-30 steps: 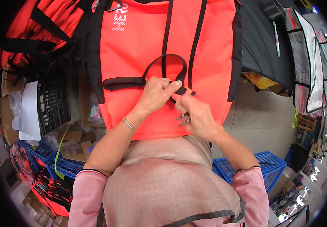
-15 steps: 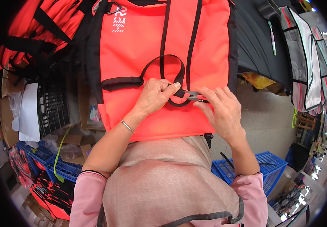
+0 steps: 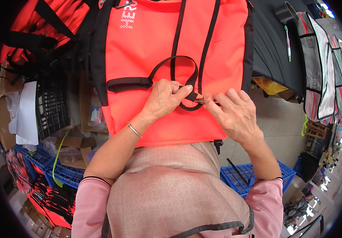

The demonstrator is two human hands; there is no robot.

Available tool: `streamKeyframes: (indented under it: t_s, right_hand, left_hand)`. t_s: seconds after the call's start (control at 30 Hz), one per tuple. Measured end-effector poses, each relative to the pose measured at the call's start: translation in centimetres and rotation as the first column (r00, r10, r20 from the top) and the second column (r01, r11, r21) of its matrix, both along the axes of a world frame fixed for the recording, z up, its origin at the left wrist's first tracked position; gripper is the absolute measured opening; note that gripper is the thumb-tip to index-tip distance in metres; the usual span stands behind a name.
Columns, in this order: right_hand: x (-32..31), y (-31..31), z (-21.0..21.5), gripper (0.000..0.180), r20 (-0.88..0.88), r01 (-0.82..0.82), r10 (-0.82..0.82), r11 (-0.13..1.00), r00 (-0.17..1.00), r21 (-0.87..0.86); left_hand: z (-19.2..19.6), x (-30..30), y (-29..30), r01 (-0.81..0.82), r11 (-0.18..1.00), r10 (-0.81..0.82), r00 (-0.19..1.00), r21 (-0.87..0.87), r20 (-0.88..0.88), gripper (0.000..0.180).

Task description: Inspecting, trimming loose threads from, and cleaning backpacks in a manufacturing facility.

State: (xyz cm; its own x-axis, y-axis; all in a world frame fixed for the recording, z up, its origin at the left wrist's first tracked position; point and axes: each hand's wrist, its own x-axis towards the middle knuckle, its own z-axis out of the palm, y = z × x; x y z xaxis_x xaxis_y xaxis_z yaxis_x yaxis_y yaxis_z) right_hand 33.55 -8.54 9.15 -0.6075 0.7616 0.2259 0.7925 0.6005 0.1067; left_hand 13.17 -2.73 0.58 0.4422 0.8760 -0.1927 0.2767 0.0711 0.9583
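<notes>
A bright coral-red bag (image 3: 147,47) with black side edges lies in front of me, its lower end against my apron. My left hand (image 3: 166,97) pinches a black webbing strap (image 3: 175,58), which loops up from a padded black handle (image 3: 129,84) on the bag. In my right hand (image 3: 234,111) are small thread snips (image 3: 199,101), mostly hidden by the fingers. Their tips meet the strap just right of my left thumb. Whether the blades are parted cannot be made out.
A dark-covered table (image 3: 272,51) at the right bears a toothbrush (image 3: 288,43) and a dark cup (image 3: 285,12). Grey bags (image 3: 311,75) hang beyond it. Blue crates (image 3: 238,178) stand low on both sides. More red bags (image 3: 24,27) are piled at the far left.
The snips' blades, plainly visible before, are now mostly covered by my right fingers, which have curled more and shifted slightly right. My left hand keeps its pinch on the strap.
</notes>
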Motion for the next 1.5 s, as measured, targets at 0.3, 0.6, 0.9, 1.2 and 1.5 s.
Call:
streamKeyframes:
  t_s: [0.3, 0.6, 0.9, 1.2, 1.5]
  right_hand:
    - [-0.6, 0.6, 0.7, 0.011, 0.002, -0.050, 0.050, 0.999, 0.999, -0.007]
    - [-0.7, 1.5, 1.0, 0.010, 0.047, -0.178, 0.178, 0.984, 0.983, -0.006]
    - [-1.4, 3.1, 2.0, 0.023, 0.257, -0.414, 0.454, 0.889, 0.853, -0.196]
    - [2.0, 4.8, 2.0, 0.022, -0.255, -0.192, 0.044, 0.784, 0.966, -0.590]
    - [0.7, 1.9, -1.2, 0.032, -0.494, -0.079, -0.233, 0.843, 0.838, -0.532]
  left_hand:
    - [-0.5, 0.0, 0.0, -0.005, 1.000, 0.005, 1.000, 0.011, -0.017, 0.050]
    - [-0.4, 0.2, -0.2, -0.017, 1.000, 0.017, 0.999, -0.001, -0.040, 0.047]
    - [0.4, 0.5, -0.7, 0.017, 0.997, -0.014, 0.999, 0.069, -0.043, 0.042]
    - [-0.3, 0.1, -0.3, 0.022, 0.999, -0.020, 0.999, -0.039, 0.048, 0.046]
    - [-0.9, 0.2, 0.0, 0.024, 0.999, -0.022, 0.998, -0.028, 0.067, 0.047]
